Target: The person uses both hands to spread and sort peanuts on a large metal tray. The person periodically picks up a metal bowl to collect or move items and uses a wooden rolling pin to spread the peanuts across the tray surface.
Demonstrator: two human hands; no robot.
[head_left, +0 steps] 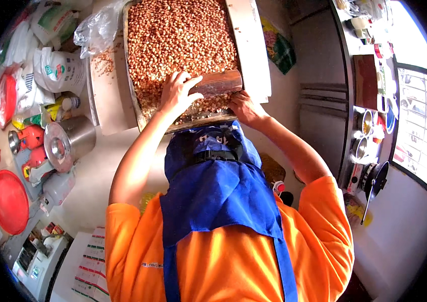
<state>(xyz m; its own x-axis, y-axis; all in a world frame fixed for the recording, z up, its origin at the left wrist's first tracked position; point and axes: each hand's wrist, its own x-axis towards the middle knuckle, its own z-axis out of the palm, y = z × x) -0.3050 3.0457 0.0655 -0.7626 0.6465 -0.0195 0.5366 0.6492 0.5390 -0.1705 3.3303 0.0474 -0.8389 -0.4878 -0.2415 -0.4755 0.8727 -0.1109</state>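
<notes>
A long shallow tray (127, 65) stretches away in front of me, filled with reddish-brown peanuts (181, 35), some of them pale where the skin is off. Across its near part lies a thick brown wooden block (218, 83) with a rounded top, resting on the peanuts. My left hand (177, 94) is at the block's left end, thumb and fingers on either side of it. At the tray's right rim, just below the block's right end, my right hand (246, 107) has its fingers curled closed. Those fingertips are partly hidden.
Loose skins lie on the cardboard (110, 100) left of the tray, beside a clear plastic bag (98, 30). Further left stand a metal pot (75, 142), a red basin (9, 201) and white sacks (60, 70). A counter with pans (374, 176) runs along the right.
</notes>
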